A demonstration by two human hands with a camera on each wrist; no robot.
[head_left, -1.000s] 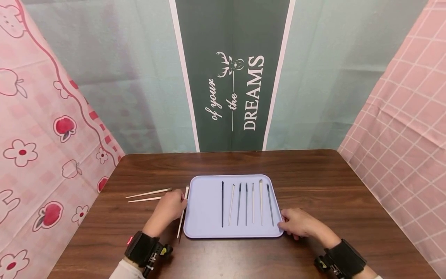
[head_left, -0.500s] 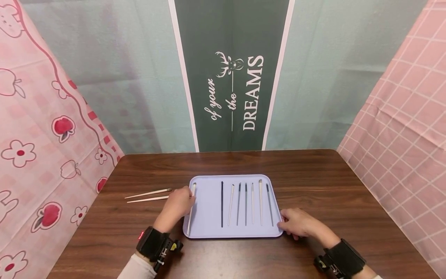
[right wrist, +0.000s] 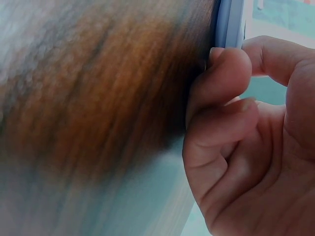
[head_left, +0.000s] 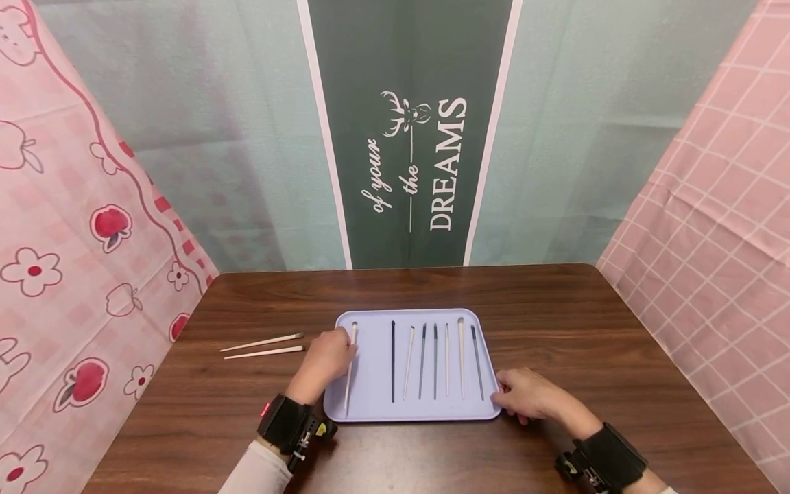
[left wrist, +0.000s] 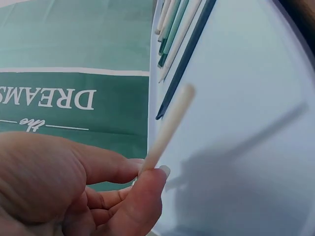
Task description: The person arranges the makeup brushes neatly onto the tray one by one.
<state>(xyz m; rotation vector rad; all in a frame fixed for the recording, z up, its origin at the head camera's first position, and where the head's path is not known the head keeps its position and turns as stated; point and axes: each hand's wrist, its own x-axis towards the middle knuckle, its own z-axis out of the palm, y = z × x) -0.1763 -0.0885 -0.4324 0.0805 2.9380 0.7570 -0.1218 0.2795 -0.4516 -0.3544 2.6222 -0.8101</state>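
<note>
My left hand (head_left: pixel 328 355) pinches a pale-handled makeup brush (head_left: pixel 348 384) between thumb and fingers, over the left part of a lavender tray (head_left: pixel 373 406). In the left wrist view the handle end of this brush (left wrist: pixel 170 125) points up from the fingertips, and its shadow falls on the tray. At the tray's near right corner, my right hand (head_left: pixel 531 394) grips the rim, fingers curled at the tray edge (right wrist: pixel 229 22) in the right wrist view. On the tray a black brush (head_left: pixel 393 363) lies left of several pale and grey brushes (head_left: pixel 435 363), all roughly parallel.
Two more pale brushes (head_left: pixel 265 353) lie on the brown wooden table (head_left: pixel 537 302) left of the tray. A green cloth with white lettering (head_left: pixel 413 137) hangs behind the table, with pink cloths (head_left: pixel 710 171) at the sides.
My left hand has carried the pale brush rightward from beside the tray to over its left part, uncovering the end of a brush on the table. The right hand stays at the corner.
</note>
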